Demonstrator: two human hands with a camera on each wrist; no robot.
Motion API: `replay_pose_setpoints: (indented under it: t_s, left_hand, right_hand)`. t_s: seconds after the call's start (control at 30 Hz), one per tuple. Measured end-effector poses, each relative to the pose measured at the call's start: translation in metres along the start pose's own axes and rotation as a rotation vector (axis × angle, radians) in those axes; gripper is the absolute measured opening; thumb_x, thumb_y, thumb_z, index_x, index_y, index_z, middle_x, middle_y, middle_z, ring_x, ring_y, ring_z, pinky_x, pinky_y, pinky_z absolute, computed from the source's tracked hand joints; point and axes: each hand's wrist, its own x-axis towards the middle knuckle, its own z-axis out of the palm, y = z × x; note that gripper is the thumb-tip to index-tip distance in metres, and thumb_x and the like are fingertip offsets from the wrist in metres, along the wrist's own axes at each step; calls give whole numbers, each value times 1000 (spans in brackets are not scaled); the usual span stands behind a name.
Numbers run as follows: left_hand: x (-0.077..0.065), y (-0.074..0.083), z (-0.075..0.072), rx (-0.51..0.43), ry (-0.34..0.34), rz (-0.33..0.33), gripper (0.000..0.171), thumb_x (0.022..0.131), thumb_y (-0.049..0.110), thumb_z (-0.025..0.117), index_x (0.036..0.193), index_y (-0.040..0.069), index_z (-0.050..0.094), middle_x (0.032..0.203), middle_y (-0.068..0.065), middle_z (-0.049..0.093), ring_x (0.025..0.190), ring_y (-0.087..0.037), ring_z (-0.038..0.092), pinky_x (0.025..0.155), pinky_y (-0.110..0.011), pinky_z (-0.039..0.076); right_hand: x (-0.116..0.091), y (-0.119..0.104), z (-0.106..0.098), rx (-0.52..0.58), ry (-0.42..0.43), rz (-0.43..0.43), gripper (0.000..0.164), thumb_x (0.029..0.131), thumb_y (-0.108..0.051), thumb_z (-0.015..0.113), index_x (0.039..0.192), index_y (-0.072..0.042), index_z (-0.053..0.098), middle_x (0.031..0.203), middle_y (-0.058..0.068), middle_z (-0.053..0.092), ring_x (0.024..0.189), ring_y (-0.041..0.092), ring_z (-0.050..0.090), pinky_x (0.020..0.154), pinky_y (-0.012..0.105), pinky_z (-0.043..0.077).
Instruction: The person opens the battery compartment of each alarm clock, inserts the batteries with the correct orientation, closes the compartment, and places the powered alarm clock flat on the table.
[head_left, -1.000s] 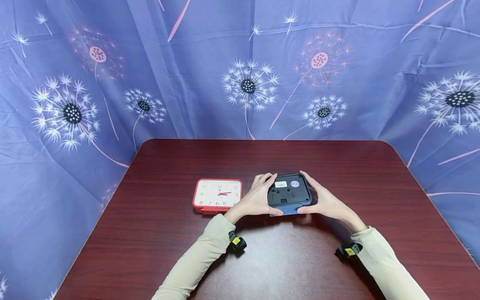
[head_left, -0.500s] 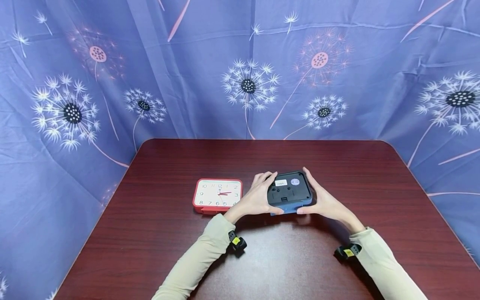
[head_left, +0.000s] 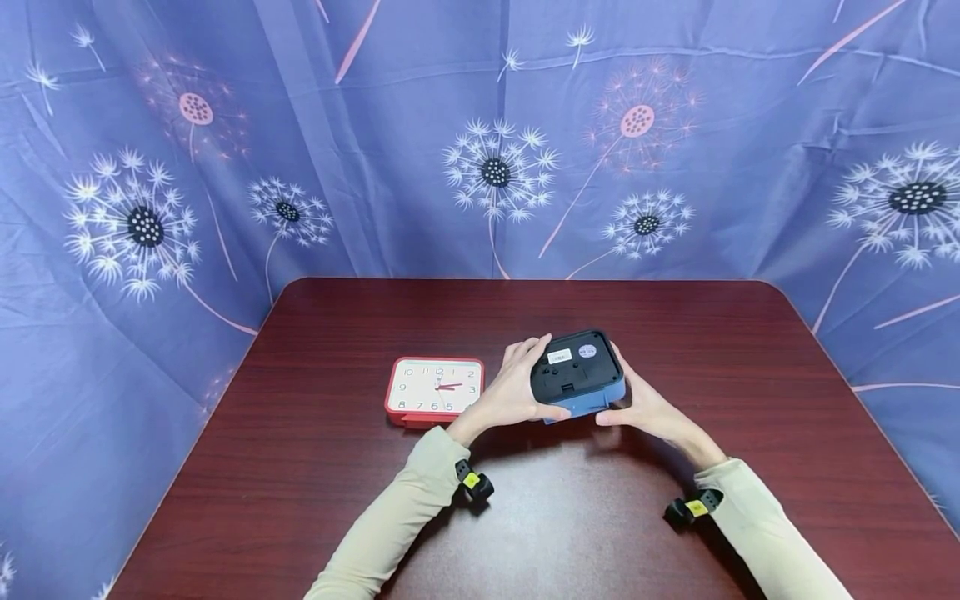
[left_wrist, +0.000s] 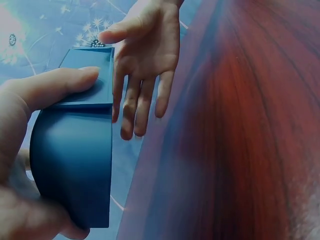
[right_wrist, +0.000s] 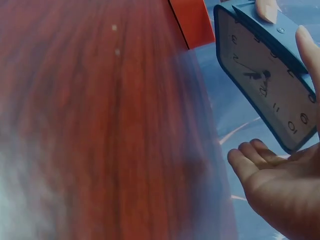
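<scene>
A blue alarm clock [head_left: 576,371] hangs tilted above the table, its black back with two stickers turned up toward the head camera. My left hand [head_left: 512,393] grips its left end, the thumb on the blue side. In the right wrist view the white dial of the blue clock [right_wrist: 267,75] faces down toward my right palm. My right hand [head_left: 651,410] is at the clock's right end, its fingers stretched out straight in the left wrist view and its thumb lifted. Whether it still touches the clock is unclear. A red alarm clock [head_left: 435,387] lies face up left of my left hand.
The dark red wooden table [head_left: 360,325] extends around both clocks. Behind it hangs a blue cloth [head_left: 405,167] with dandelion prints. My left forearm [head_left: 393,521] passes just in front of the red clock.
The blue clock has risen slightly and tilted, its right end swinging up and away in my left hand. My right hand has slipped partly behind and below its right end. The red clock has stayed put.
</scene>
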Motion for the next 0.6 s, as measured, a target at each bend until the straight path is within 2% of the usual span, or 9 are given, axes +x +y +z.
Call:
replay_pose_setpoints:
  t_s: [0.13, 0.2, 0.37, 0.5, 0.6]
  left_hand:
    - [0, 0, 1, -21, 11, 1, 112, 65, 38, 88, 154, 14, 24, 149, -10, 35, 136, -26, 27, 108, -51, 36]
    - [0, 1, 1, -35, 13, 2, 113, 65, 37, 88, 154, 15, 23, 149, -10, 35, 136, -26, 27, 108, -51, 36]
    - [0, 2, 3, -64, 14, -2, 114, 65, 37, 88, 155, 17, 22, 152, -10, 34, 138, -26, 26, 109, -51, 35]
    - [0, 3, 5, -82, 7, 3, 114, 65, 36, 89, 155, 18, 22, 153, -10, 33, 140, -26, 26, 110, -51, 33]
    - [0, 4, 6, -103, 1, 19, 113, 65, 33, 89, 155, 16, 22, 152, -10, 34, 140, -27, 26, 110, -51, 33]
  right_hand:
    - [-1, 0, 6, -8, -34, 10, 90, 83, 3, 69, 154, -10, 15, 148, -6, 36, 124, -8, 42, 97, 12, 40]
    - [-1, -1, 8, 4, -57, 10, 86, 83, 0, 70, 151, -4, 19, 138, -13, 44, 120, -5, 48, 97, 13, 42]
    - [-1, -2, 15, 45, -78, 34, 88, 84, -4, 72, 150, 1, 14, 131, -19, 48, 117, -7, 51, 96, 14, 44]
    - [-2, -1, 17, -6, -42, 49, 78, 85, -6, 71, 146, 5, 24, 122, -22, 55, 110, -7, 54, 93, 12, 43]
    - [-2, -1, 17, -37, -29, 28, 70, 86, -6, 70, 143, 7, 31, 117, -22, 59, 105, -5, 57, 91, 12, 43]
